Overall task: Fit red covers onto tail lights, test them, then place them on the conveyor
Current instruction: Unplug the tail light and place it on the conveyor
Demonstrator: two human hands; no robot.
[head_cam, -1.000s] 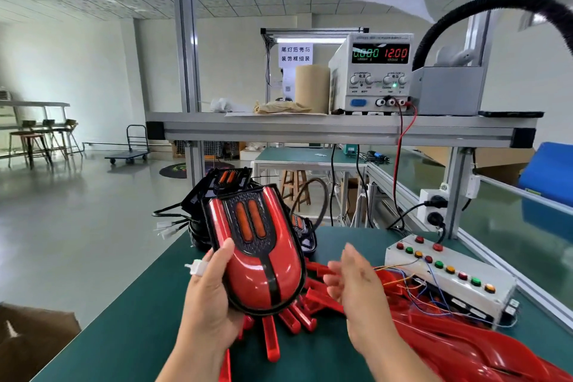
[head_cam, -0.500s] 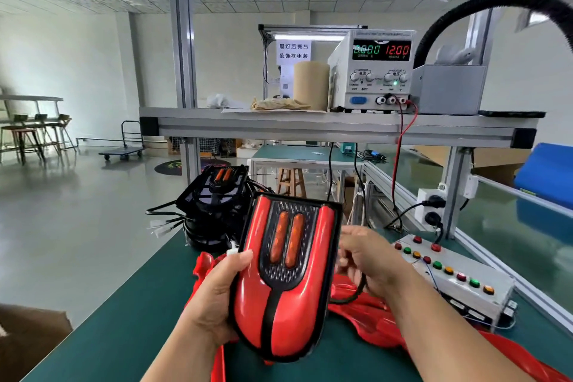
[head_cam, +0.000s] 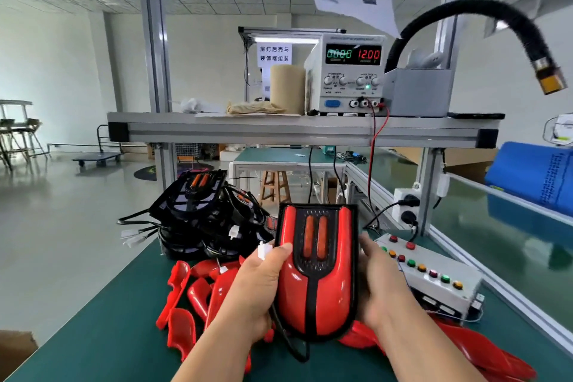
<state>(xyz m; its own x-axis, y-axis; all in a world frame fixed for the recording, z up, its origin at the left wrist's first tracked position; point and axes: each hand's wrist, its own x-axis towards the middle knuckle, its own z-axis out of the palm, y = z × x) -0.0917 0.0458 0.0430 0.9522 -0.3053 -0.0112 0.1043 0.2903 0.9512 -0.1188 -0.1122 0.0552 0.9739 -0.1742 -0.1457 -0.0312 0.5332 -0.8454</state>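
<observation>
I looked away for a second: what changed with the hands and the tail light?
The right hand, open above the red covers a second ago, moved in and gripped the tail light by its right edge. The left hand kept its grip and turned it upright. The black housings and button box stayed put.

1. You stand at a factory assembly station: open hall, polished floor, aluminium-profile frame (head_cam: 152,71) over your green-matted bench (head_cam: 93,335).
2. Bench power supply (head_cam: 347,71) on the shelf (head_cam: 248,127); push-button test box (head_cam: 434,279) at your right.
3. Piled black housings (head_cam: 198,195), loose red covers (head_cam: 198,291) before you.
4. Conveyor (head_cam: 496,242) runs alongside, right.
</observation>
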